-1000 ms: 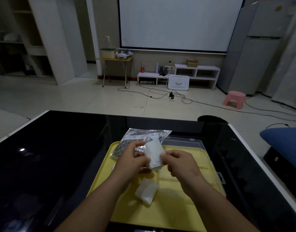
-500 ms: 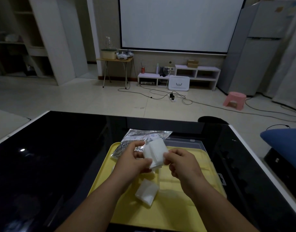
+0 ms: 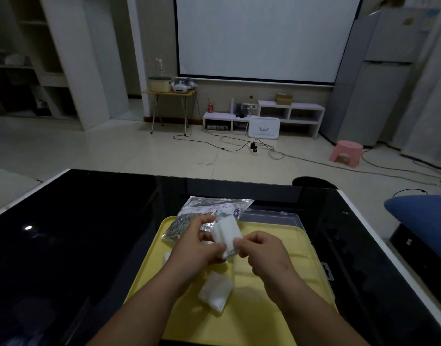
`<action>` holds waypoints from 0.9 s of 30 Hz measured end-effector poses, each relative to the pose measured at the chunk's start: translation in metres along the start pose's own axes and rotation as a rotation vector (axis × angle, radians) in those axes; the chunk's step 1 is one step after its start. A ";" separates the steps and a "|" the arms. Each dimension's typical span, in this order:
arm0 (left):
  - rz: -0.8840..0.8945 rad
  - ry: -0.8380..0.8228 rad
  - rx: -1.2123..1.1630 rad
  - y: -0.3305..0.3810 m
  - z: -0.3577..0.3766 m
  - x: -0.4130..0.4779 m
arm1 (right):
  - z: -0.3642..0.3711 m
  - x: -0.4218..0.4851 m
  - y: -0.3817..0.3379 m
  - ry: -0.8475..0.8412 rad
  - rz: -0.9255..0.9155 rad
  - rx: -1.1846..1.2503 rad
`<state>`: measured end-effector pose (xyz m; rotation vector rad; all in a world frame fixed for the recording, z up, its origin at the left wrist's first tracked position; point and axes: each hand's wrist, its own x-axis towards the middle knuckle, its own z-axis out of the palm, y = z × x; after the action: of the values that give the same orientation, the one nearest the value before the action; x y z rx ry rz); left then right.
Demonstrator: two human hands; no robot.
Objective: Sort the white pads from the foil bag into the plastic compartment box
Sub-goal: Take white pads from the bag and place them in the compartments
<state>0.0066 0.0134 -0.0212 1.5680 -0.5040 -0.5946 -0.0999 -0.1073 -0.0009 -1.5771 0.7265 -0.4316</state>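
Above the yellow compartment box point(image 3: 284, 250), my left hand point(image 3: 197, 248) and my right hand point(image 3: 264, 253) both pinch a small stack of white pads point(image 3: 227, 233). The silver foil bag point(image 3: 209, 213) lies at the box's far left corner, just behind my left hand. Another white pad point(image 3: 215, 292) rests in the box below my wrists. The box's clear lid point(image 3: 272, 217) lies open at the far side.
The box sits on a glossy black table point(image 3: 77, 233) with a white edge. A blue cushion point(image 3: 424, 213) is off the table's right side. Beyond the table are floor cables, a pink stool point(image 3: 345, 153) and low shelves.
The pad stack has tilted and shifted slightly between my fingers; both hands stayed in nearly the same place over the box.
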 end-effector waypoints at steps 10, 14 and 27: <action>-0.008 0.052 -0.001 0.003 0.001 0.000 | -0.005 -0.001 -0.008 -0.003 -0.044 0.118; -0.006 0.042 -0.002 0.001 0.000 0.001 | -0.002 -0.003 -0.006 -0.035 -0.044 -0.001; -0.008 0.018 0.042 0.003 0.001 0.000 | -0.002 -0.003 -0.006 -0.024 -0.018 -0.127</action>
<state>0.0058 0.0128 -0.0186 1.6141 -0.5000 -0.5790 -0.1024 -0.1071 0.0058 -1.7061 0.7341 -0.3851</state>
